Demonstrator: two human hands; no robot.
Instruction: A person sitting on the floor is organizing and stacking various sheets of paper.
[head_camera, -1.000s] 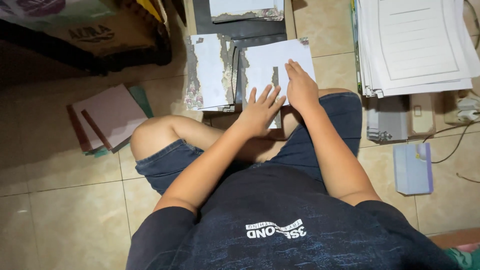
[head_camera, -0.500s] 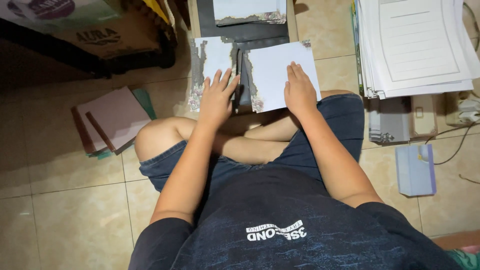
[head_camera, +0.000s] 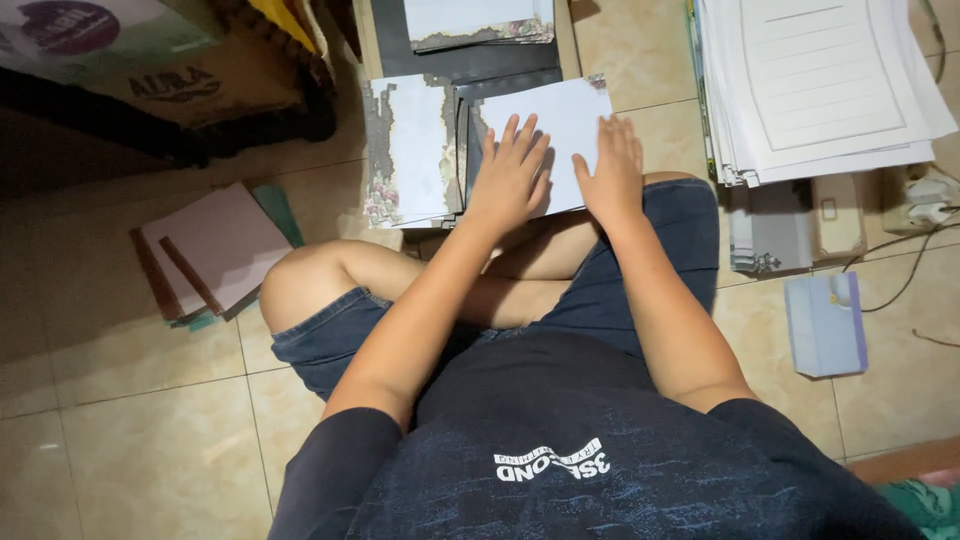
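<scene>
I sit cross-legged on a tiled floor. Both palms press flat on a white sheet (head_camera: 565, 120) lying over my knee. My left hand (head_camera: 512, 170) covers the sheet's lower left part, fingers spread. My right hand (head_camera: 610, 165) rests on its lower right part, fingers apart. Just left of the sheet lies a stack of cards with ornate dark borders (head_camera: 412, 150). A dark board (head_camera: 470, 62) lies under them, with another bordered stack (head_camera: 478, 20) at its far end.
A tall pile of white printed sheets (head_camera: 820, 80) sits at the upper right. Below it lie a small box (head_camera: 826, 322), grey items and cables. Pink and brown booklets (head_camera: 215, 250) lie at the left. Cardboard boxes (head_camera: 150, 60) stand at the upper left.
My left hand went from my knee to the bordered stack, then across onto the white sheet. My right hand stayed on the sheet, which now lies flatter.
</scene>
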